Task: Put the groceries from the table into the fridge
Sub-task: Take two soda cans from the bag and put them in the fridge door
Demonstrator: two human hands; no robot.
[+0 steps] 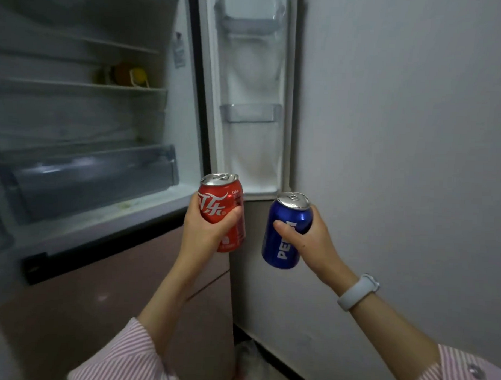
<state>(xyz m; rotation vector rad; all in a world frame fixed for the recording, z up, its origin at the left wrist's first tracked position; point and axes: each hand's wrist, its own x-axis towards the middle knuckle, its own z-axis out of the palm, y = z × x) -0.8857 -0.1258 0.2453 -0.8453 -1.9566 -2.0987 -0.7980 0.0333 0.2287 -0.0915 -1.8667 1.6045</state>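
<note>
My left hand (207, 226) grips a red cola can (219, 194), held upright in front of the fridge's lower right corner. My right hand (310, 237) grips a blue Pepsi can (288, 219), upright and a little lower, in front of the wall. The two cans are apart. The fridge (187, 102) stands open at the left, with its door (250, 76) swung against the wall and empty door bins (250, 113). A yellow and an orange item (131, 76) sit at the back of a middle shelf.
A clear drawer (88, 175) fills the bottom of the fridge compartment. Below it are closed pinkish drawer fronts (126, 285). A pale wall (401, 138) takes up the right side. A white plastic bag (247, 357) lies on the floor by the fridge's corner.
</note>
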